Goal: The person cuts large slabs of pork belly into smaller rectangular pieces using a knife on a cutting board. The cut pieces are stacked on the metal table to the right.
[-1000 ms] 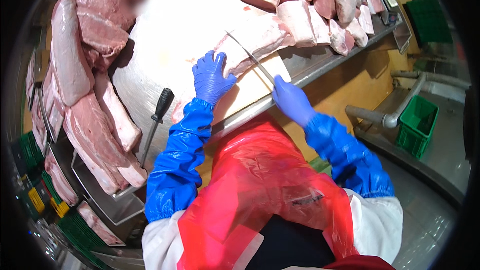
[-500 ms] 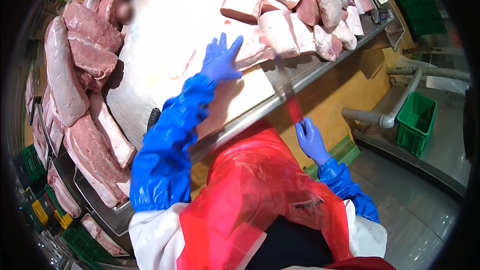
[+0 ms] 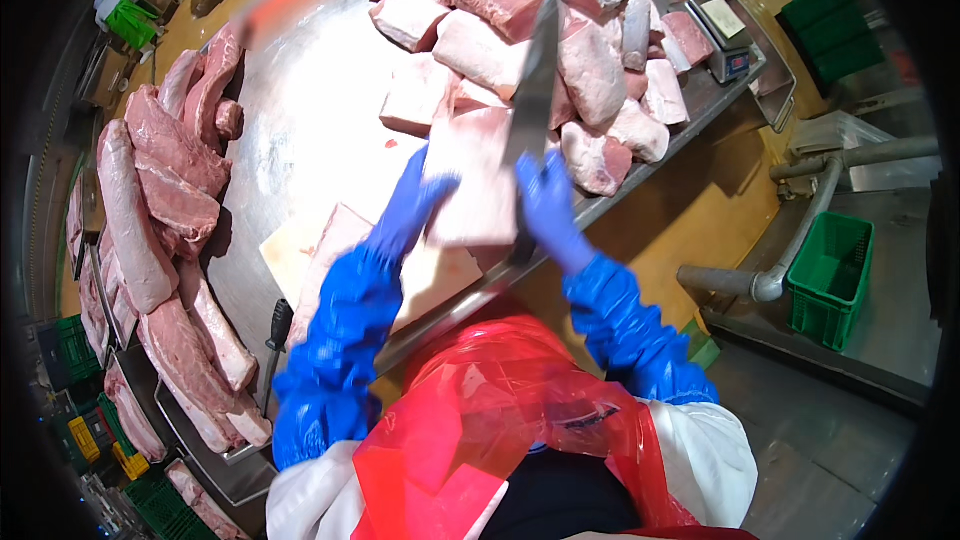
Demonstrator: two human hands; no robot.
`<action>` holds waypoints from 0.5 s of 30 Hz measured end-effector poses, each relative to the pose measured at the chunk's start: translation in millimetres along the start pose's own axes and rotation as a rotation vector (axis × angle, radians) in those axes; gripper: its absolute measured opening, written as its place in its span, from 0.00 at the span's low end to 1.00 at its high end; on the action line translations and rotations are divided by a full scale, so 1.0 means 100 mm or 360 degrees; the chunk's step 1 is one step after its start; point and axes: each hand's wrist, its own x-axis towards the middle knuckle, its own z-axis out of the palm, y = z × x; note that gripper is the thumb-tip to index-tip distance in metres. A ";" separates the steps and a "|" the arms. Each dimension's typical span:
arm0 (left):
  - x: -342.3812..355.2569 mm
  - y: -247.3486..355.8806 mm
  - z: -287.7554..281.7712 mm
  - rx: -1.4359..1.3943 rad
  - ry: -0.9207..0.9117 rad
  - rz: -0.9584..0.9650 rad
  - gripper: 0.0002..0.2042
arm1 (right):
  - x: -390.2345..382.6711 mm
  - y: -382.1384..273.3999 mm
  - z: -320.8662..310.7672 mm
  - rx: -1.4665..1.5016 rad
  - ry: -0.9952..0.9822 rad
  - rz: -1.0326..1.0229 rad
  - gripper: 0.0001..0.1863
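Observation:
A pale slab of pork (image 3: 474, 175) lies between my hands at the near edge of the metal table. My left hand (image 3: 412, 202) grips its left side, the thumb over the top. My right hand (image 3: 550, 205) presses at the right side, closed on a long knife (image 3: 535, 90). The blade points away from me, over the slab and toward the cut pieces behind; fingers partly hide the knife's lower part. Beside my left forearm, another strip of pork (image 3: 335, 232) rests on the pale cutting board (image 3: 284, 250).
Many cut pork pieces (image 3: 480, 52) are heaped at the far right, near a small scale (image 3: 730, 58). Long pork loins (image 3: 135, 220) pile up on the left. A black-handled tool (image 3: 281, 325) sits at the table's near left. A green crate (image 3: 832, 270) stands beyond metal pipes on the right.
My right hand has brought the knife up from beside the table to the slab's right side. My left hand has gone from spread on the meat to gripping the slab's left side.

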 end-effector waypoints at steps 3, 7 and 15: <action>0.86 0.53 0.29 -0.0222 0.0240 0.0182 0.30 | 1.22 -0.43 -0.34 0.0010 0.0286 -0.0050 0.13; 0.31 0.05 0.35 0.1129 0.0271 0.0708 0.38 | 1.97 0.03 -1.25 0.0252 0.0038 0.0176 0.13; -1.52 -0.42 -1.42 0.1984 0.0794 -0.0407 0.45 | 0.05 0.42 -0.55 0.0162 -0.0002 0.0611 0.07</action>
